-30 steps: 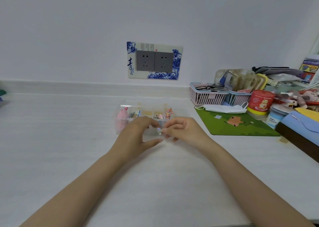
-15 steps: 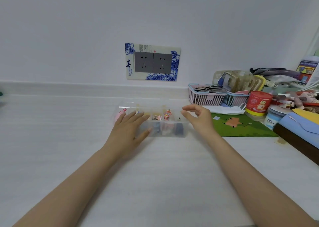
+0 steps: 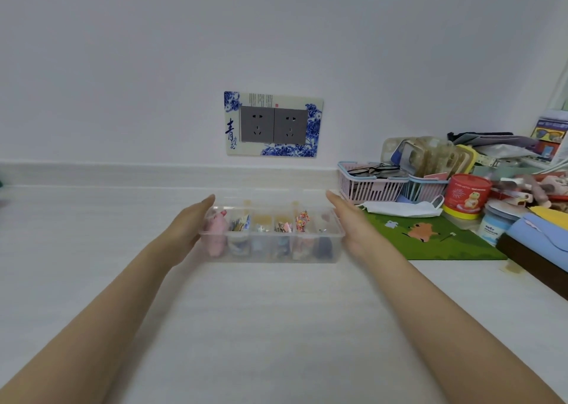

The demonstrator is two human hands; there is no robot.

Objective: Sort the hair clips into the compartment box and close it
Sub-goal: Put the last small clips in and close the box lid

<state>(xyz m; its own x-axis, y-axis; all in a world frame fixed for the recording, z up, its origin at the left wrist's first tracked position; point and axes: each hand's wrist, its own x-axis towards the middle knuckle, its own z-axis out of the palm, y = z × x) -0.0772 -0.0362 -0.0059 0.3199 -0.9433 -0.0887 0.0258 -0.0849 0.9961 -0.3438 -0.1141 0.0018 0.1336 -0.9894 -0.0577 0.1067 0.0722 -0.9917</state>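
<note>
Flanking the compartment box [image 3: 272,240], the left hand [image 3: 187,226] lies flat along its left end and the right hand [image 3: 347,222] along its right end, both with fingers extended and grasping nothing; whether the palms press the walls I cannot tell. From here a lopsided squeeze could tip the box and spill hair clips [image 3: 302,220] across dividers, undoing the sort, and a tall pink clip [image 3: 216,231] in the leftmost cell might stop a lid seating. The box sits on the white worktop [image 3: 276,326], just left of a green mat [image 3: 430,237]. It is clear plastic, long and shallow, with about 6 cells of small colourful clips; its lid state is unclear.
</note>
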